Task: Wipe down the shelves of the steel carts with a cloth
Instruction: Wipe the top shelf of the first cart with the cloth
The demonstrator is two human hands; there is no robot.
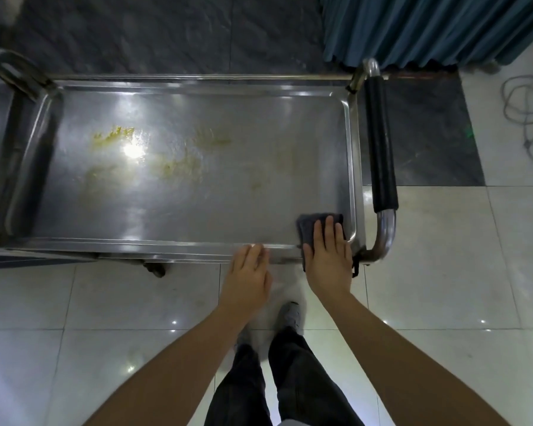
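Note:
A steel cart's top shelf (216, 186) fills the middle of the head view, with yellow smears (114, 135) on its left and centre. My right hand (328, 259) presses flat, fingers straight, on a dark grey cloth (310, 224) at the shelf's near right corner; part of the cloth hangs over the rim. My left hand (248, 273) rests with straight fingers on the shelf's near rim, a little left of the cloth, and holds nothing.
The cart's handle with a black grip (380, 149) stands at the right end. A blue curtain (428, 29) hangs at the back right. A coiled cable (530, 118) lies on the tiled floor at far right. My legs and shoes (290, 315) are below the cart's near edge.

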